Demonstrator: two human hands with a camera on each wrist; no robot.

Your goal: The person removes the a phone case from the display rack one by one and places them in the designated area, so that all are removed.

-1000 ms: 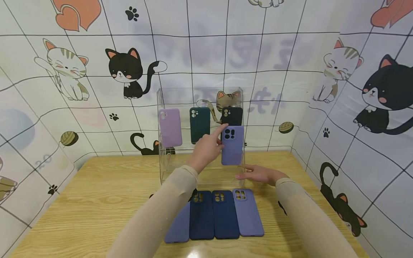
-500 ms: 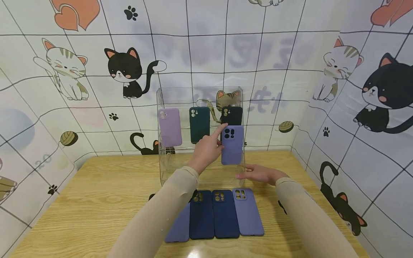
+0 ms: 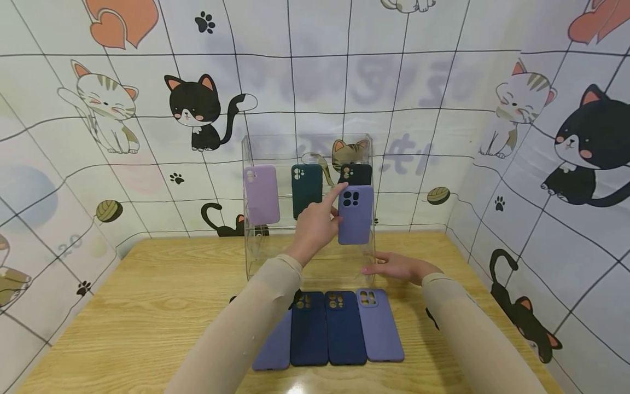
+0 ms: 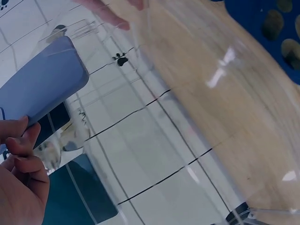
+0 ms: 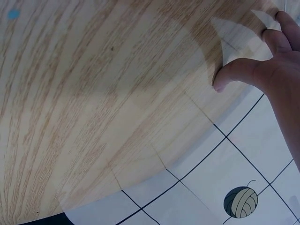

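Against the clear acrylic display stand [image 3: 249, 251], my left hand [image 3: 315, 227] pinches a periwinkle phone case [image 3: 355, 219] by its left edge, forefinger at the upper corner. The case stands upright, overlapping a black phone case [image 3: 359, 173] on the stand. In the left wrist view, bent fingers [image 4: 23, 145] hold the periwinkle case by one end. My right hand [image 3: 401, 267] grips the stand's lower right side; thumb and fingers sit apart at the clear panel in the right wrist view. A lilac phone case [image 3: 261, 196] and a dark green phone case [image 3: 307, 191] hang on the stand.
In front of the stand, a row of phone cases lies on the wooden table [image 3: 147, 306]: two navy cases [image 3: 309, 336] between a periwinkle case [image 3: 383, 331] and another periwinkle case [image 3: 275, 347] partly under my left sleeve. A cat-print cloth [image 3: 413, 82] rises behind.
My left hand has raised the periwinkle case slightly, so it covers more of the black case. The right hand keeps its place on the stand. The head view has shifted a little.
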